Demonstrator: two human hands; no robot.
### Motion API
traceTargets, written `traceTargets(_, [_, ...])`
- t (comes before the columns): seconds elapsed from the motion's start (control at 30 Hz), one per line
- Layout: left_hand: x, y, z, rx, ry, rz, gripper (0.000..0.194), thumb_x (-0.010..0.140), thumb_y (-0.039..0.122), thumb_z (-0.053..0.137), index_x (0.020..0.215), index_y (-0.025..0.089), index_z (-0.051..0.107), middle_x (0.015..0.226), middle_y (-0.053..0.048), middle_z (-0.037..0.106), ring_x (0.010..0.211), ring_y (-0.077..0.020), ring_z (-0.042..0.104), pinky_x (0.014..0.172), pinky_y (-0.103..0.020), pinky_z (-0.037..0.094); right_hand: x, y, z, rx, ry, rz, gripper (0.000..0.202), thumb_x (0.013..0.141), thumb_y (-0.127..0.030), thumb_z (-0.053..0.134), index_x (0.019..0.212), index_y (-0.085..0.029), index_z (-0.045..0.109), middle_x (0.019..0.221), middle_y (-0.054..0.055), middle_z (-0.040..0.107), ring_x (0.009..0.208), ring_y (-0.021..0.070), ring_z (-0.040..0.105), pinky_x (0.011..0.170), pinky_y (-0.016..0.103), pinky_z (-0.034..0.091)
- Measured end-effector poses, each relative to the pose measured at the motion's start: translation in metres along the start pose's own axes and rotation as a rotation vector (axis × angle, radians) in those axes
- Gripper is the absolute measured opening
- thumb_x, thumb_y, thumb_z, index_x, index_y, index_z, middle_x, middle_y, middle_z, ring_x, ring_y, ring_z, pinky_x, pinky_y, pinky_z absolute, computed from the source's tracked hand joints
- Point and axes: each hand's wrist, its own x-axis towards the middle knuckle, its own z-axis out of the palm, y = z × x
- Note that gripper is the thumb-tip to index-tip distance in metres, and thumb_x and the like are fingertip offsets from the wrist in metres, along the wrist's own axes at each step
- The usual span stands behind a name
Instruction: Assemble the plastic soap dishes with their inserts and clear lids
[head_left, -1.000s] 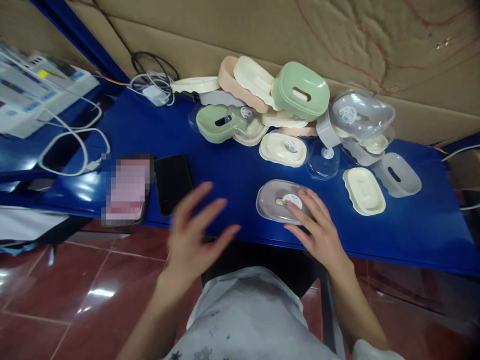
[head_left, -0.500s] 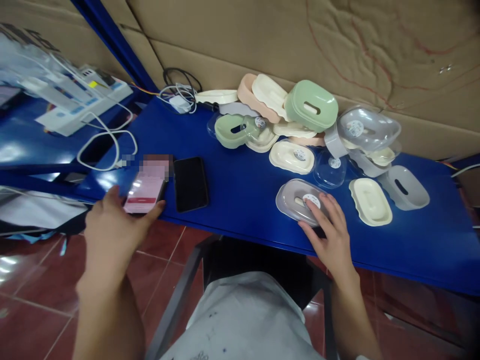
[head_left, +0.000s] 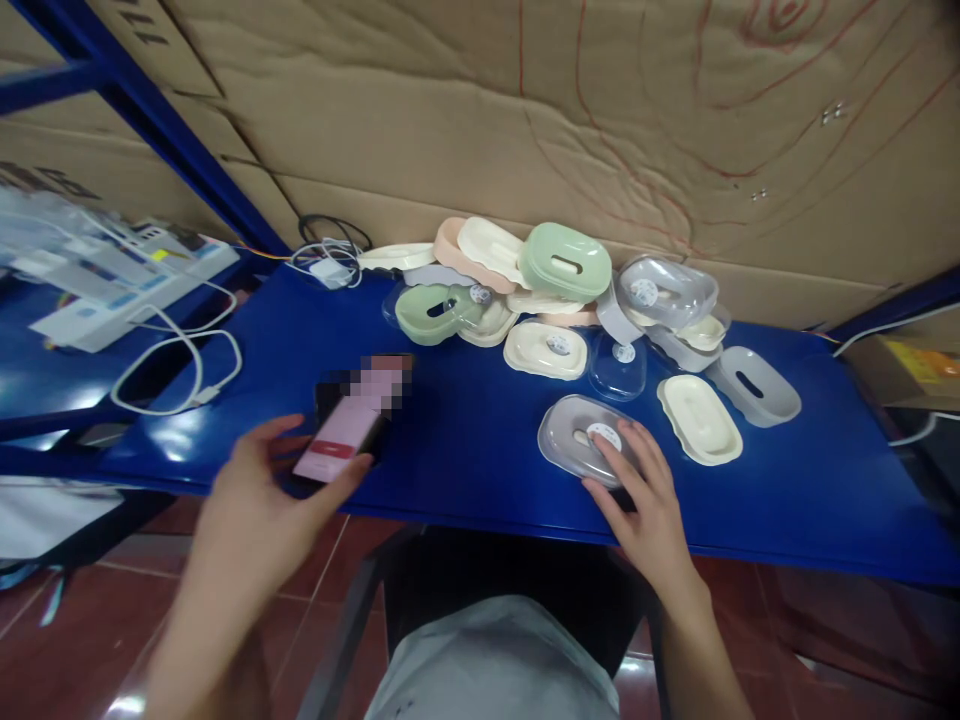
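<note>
My left hand (head_left: 266, 500) has its thumb and fingers round the lower sides of a smartphone (head_left: 346, 425) with a lit pink screen. Partly covered by it is a second, dark phone (head_left: 327, 398). On the right, my right hand (head_left: 651, 515) grips a grey soap box (head_left: 564, 432) with a clear lid, fingers over the round white sticker and thumb at the near edge. A cream soap tray (head_left: 701, 420) and a grey soap box part with a slot (head_left: 757, 385) lie just right of that hand.
Behind, a pile of soap box parts includes a green one (head_left: 566, 260) and clear lids (head_left: 619, 365). At the left are a power strip (head_left: 135, 300) and white cable (head_left: 199, 370). Cardboard (head_left: 420, 120) backs the blue table (head_left: 465, 470).
My left hand has moved the lit phone rightward, partly over the dark phone. My right hand stays on the grey soap box. The whole view has shifted.
</note>
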Motion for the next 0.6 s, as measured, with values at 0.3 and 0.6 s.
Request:
traceTargets(0.3, [-0.047,0.074,0.061,0.289,-0.034,0.175,0.082,0.093,0.055,0.071,0.158,0.014,0.043,0.128,-0.019,0.067,0.120,-0.0407,0.063,0.106,-0.057,0.043,-0.001,-0.001,-0.002,0.000,-0.022,0.012,0.067,0.105,-0.028,0.068,0.166,-0.042,0.045,0.169,0.007,0.048,0.160,0.0352,0.042,0.124,0.065,0.047])
traceTargets(0.6, [-0.035,0.058,0.062,0.419,0.080,0.179,0.087,0.100,0.072,0.055,0.163,0.012,0.041,0.123,-0.022,0.064,0.115,-0.0449,0.062,0.100,-0.059,0.044,0.009,-0.008,0.000,0.042,-0.116,-0.081,0.068,0.106,-0.032,0.066,0.169,-0.041,0.040,0.173,0.005,0.044,0.164,0.0320,0.037,0.128,0.061,0.044])
